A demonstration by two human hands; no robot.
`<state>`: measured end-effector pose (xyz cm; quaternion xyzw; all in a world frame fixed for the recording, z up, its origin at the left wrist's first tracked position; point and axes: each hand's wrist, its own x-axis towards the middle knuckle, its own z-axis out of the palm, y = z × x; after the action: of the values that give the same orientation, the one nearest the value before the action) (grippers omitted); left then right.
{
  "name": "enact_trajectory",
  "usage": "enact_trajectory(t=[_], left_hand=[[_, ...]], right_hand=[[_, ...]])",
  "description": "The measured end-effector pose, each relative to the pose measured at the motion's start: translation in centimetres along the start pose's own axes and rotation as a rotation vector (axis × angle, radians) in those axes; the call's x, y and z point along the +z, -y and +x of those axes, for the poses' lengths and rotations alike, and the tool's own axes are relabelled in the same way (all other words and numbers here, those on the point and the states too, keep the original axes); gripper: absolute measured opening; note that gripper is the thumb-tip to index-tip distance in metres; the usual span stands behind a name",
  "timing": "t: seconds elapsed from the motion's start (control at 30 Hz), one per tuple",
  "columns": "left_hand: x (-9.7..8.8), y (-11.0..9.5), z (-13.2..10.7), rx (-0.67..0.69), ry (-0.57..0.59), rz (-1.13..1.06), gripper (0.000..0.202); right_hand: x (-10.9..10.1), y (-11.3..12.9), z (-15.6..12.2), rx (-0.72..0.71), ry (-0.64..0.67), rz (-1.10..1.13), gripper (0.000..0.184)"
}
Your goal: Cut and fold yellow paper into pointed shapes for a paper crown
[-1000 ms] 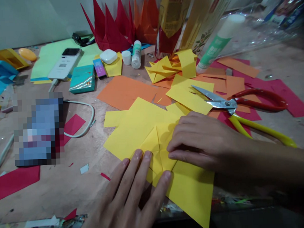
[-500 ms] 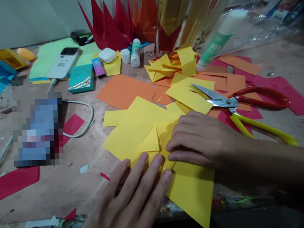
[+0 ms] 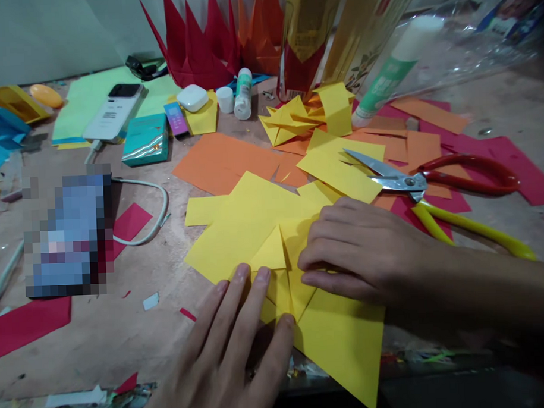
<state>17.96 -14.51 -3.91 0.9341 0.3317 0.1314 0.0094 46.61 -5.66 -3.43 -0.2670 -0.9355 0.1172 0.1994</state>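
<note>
Pressing the folded yellow paper (image 3: 237, 241) flat, the left hand (image 3: 218, 343) lies open, grasping nothing; the right hand (image 3: 358, 251) curls over it, perhaps pinching, hard to tell.

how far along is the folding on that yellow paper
Already done, it seems: the red folded paper points and orange folded paper points standing at the back, plus a folded yellow piece. In hand: a yellow paper sheet, its middle creased into flaps under the left hand and right hand. Left: its outer corners still lie flat, and loose orange paper lies unfolded nearby.
</note>
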Motion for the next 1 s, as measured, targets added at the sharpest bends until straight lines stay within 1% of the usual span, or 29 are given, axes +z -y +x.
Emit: enact_trajectory(t=[0.07,0.13,0.27,0.43,0.63,0.73,0.8,0.87,0.9,0.97,1.0], left_hand=[[0.0,0.3,0.0,0.022,0.020,0.004,0.038],[0.0,0.5,0.0,0.032,0.017,0.012,0.040],[0.1,0.4,0.2,0.051,0.016,0.046,0.048],[0.0,0.3,0.5,0.065,0.042,0.126,0.058],[-0.3,0.4,0.2,0.086,0.064,0.151,0.060],[-0.1,0.5,0.2,0.099,0.078,0.151,0.057],[0.0,0.5,0.3,0.105,0.072,0.142,0.061],[0.0,0.4,0.4,0.099,0.047,0.132,0.072],[0.0,0.3,0.5,0.094,0.035,0.128,0.077],[0.0,0.2,0.5,0.078,0.024,0.120,0.083],[0.0,0.1,0.6,0.079,0.021,0.120,0.084]], right_hand=[[-0.2,0.2,0.0,0.017,0.015,-0.005,0.028],[-0.4,0.5,0.0,0.050,0.041,-0.006,0.032],[-0.5,0.9,0.2,0.081,0.061,-0.012,0.030],[-0.4,0.7,0.2,0.038,0.022,-0.031,0.031],[0.0,0.3,0.0,-0.020,-0.002,-0.072,0.030],[0.1,0.2,0.2,-0.031,0.000,-0.085,0.030],[-0.2,0.3,0.3,-0.033,0.022,-0.125,0.032],[-1.0,0.7,0.3,-0.046,0.026,-0.170,0.037],[-1.5,1.1,0.2,-0.065,0.032,-0.177,0.040],[-2.5,2.0,-0.4,-0.148,0.051,-0.163,0.046],[-2.8,2.5,-0.8,-0.171,0.102,-0.147,0.045]])
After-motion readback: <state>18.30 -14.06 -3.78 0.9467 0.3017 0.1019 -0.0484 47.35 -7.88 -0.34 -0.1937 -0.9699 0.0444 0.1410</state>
